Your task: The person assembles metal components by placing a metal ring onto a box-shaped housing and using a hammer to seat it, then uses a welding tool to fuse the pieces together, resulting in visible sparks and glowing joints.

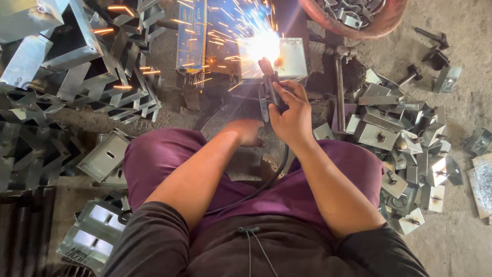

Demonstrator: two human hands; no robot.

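We see, far left: stacked metal brackets (77, 56), sparks landing on them. Left hand (245, 131) low between knees, fingers curled; grip unclear, can't tell what it's touching. Right hand (292, 115) clenched round welding electrode holder (270, 90), black cable (266, 182) trailing back over purple trousers. Holder tip at metal box (289, 59) on ground ahead, bright arc there. Right: loose pile of small plates (405, 154); hammer (339, 82) near box.
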